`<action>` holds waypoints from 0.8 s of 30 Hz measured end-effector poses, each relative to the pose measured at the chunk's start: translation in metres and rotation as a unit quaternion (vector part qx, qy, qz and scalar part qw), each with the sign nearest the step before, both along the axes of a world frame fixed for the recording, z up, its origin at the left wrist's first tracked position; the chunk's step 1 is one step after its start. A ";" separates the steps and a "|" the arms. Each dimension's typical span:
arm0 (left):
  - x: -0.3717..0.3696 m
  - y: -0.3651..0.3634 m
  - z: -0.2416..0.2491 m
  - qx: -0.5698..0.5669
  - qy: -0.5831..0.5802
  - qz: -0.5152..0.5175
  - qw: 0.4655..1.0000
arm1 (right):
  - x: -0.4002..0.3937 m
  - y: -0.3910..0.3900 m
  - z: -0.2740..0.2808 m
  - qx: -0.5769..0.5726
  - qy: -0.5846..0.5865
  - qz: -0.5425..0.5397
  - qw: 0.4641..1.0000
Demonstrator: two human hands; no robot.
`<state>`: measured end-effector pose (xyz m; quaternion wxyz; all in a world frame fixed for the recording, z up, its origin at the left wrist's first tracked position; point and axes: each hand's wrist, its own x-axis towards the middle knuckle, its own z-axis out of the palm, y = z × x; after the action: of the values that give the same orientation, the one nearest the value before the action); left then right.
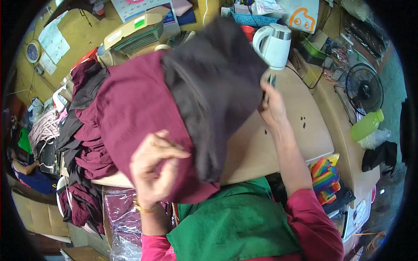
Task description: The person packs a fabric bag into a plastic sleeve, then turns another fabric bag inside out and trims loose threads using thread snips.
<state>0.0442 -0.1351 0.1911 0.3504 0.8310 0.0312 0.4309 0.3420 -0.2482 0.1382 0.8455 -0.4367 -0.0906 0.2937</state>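
Observation:
A two-tone garment [139, 100], maroon on one side and dark grey-brown on the other, spreads in front of me over the table; its dark part is blurred by motion. Over the lower maroon part is my left hand [154, 167], its thumb and forefinger apart and nothing visible between them. At the dark part's right edge my right hand [275, 104] has its fingers closed round a small dark tool with a narrow metal tip, which looks like thread snips [272, 80]. The fingers partly cover it. Whether this hand also grips the cloth is hidden.
Maroon and dark cloths [89, 126] are heaped at the left. A white electric kettle [278, 45] stands at the table's back right, near a black fan [365, 88] and a green bottle [367, 125]. Rainbow cloth [324, 180] lies below right. Another person [32, 174] is far left.

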 end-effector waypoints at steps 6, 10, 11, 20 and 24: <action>0.030 -0.048 -0.131 0.118 0.338 -0.036 0.933 | 0.049 -0.055 -0.081 -0.065 -0.133 -0.100 0.984; 0.034 -0.057 -0.134 0.170 0.398 -0.085 0.898 | 0.026 -0.055 -0.051 -0.138 -0.329 -0.060 0.932; 0.035 -0.056 -0.135 0.167 0.401 -0.084 0.897 | 0.014 -0.047 -0.049 -0.185 -0.445 -0.041 0.875; 0.034 -0.030 -0.158 -0.098 0.263 -0.109 0.954 | -0.030 -0.061 -0.052 -0.213 -0.401 0.575 0.681; 0.037 -0.030 -0.147 -0.088 0.227 -0.031 0.969 | -0.011 -0.107 -0.054 -0.246 -0.315 0.664 0.633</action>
<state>0.0814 -0.1654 0.0444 0.4195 0.8735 0.1218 0.2150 0.3312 -0.3547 0.0840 0.2041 -0.5162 -0.5411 0.6317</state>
